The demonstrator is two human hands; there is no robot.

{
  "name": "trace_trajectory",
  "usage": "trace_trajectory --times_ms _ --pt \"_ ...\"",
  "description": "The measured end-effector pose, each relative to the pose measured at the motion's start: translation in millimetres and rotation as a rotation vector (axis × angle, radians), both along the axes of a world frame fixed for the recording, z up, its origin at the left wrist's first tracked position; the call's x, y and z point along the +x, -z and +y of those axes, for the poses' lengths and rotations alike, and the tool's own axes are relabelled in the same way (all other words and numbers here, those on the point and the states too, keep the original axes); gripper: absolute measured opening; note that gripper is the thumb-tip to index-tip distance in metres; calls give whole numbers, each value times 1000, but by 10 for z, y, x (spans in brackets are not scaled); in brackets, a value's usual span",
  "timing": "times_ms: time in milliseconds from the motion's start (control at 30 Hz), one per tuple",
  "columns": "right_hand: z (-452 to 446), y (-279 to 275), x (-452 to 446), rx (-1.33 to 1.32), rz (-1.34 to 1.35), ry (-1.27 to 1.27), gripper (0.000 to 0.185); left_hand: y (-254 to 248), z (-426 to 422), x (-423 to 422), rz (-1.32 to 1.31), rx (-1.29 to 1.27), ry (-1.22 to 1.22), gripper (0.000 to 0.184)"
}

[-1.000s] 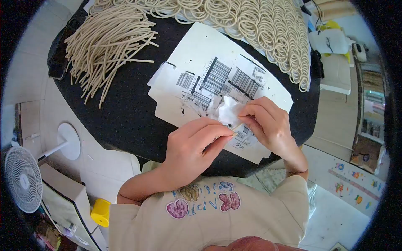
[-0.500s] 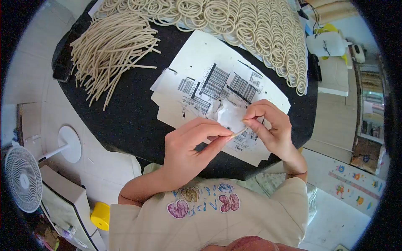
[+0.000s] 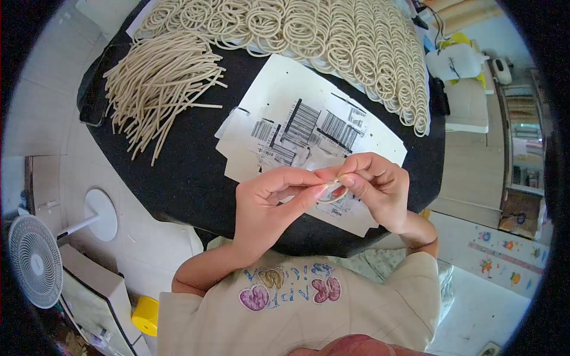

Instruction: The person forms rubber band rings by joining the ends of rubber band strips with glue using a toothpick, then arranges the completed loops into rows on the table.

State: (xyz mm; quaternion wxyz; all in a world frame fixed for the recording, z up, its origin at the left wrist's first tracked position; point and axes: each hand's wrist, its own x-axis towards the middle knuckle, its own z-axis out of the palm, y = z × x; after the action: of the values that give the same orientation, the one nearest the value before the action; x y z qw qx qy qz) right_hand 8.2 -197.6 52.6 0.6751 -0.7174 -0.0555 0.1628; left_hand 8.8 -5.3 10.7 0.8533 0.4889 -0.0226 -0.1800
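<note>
A beige cord (image 3: 333, 201) is bent into a loop between my two hands, above the lower part of a white cardboard sheet. My left hand (image 3: 264, 204) pinches one end of it between thumb and forefinger. The other end is pinched in my right hand (image 3: 383, 188), and the fingertips of both hands meet where the ends come together. Fingers hide the exact joint. Under my hands, the white cardboard sheet (image 3: 246, 151) carries printed barcode labels (image 3: 303, 121) and a crumpled whitish patch, partly covered by my fingers.
A pile of straight beige cords (image 3: 160, 83) lies at the left of the black-covered table (image 3: 190, 184). Rows of finished-looking beige rings (image 3: 362, 56) overlap along the far side. A white fan (image 3: 37, 264) stands on the left, and a white bottle (image 3: 456, 62) at the right.
My hands have come together, and the cord that stretched between them is now curled into a loop. The view has shifted slightly.
</note>
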Motion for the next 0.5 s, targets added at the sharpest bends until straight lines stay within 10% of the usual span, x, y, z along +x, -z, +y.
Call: trace_trajectory --times_ms 500 --pt "7 -11 -7 1 28 3 12 21 11 8 20 -24 24 14"
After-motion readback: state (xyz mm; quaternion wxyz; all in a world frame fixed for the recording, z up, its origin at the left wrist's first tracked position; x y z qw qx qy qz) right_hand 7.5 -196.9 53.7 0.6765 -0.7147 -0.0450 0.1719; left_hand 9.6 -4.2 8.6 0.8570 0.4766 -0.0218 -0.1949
